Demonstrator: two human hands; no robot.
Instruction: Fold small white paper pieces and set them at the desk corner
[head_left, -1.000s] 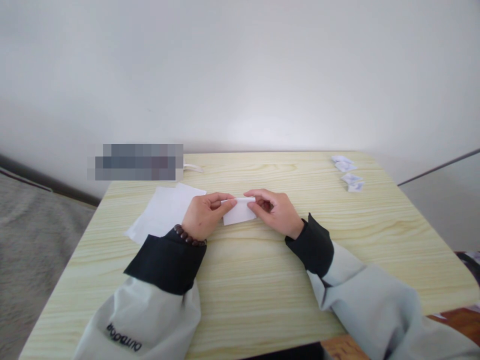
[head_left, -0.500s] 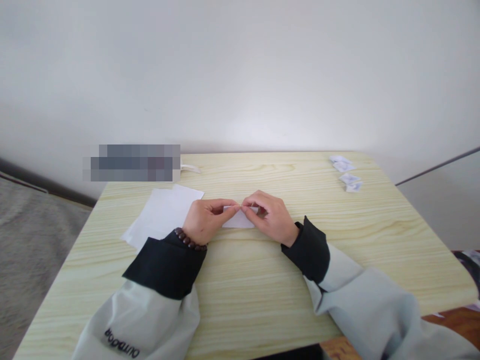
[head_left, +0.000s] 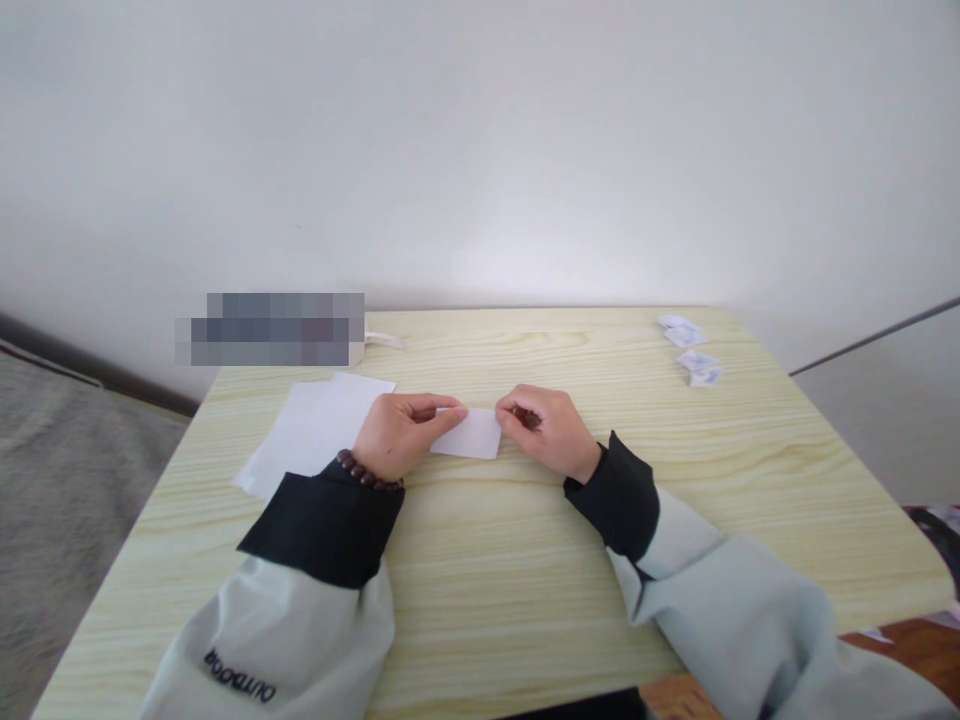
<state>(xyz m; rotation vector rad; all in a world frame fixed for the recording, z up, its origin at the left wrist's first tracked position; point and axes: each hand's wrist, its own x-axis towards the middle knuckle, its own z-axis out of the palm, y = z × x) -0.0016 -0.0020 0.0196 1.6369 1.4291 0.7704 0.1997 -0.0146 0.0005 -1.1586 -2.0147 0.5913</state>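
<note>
A small folded white paper (head_left: 472, 435) lies flat on the light wooden table (head_left: 525, 560). My left hand (head_left: 397, 432) pinches its left end, thumb and forefinger closed on the top corner. My right hand (head_left: 546, 428) is curled at its right end, fingertips pinched on that edge. A dark bead bracelet circles my left wrist. Both arms wear grey sleeves with black cuffs.
A stack of plain white sheets (head_left: 307, 432) lies to the left of my left hand. Several small folded paper pieces (head_left: 694, 350) sit at the table's far right corner. A blurred object (head_left: 274, 328) and a white loop rest at the far left edge, against the pale wall.
The raised top flap of the paper has been pressed down and the piece now lies flat. My fingertips met at its middle, then slid apart to its two ends.
</note>
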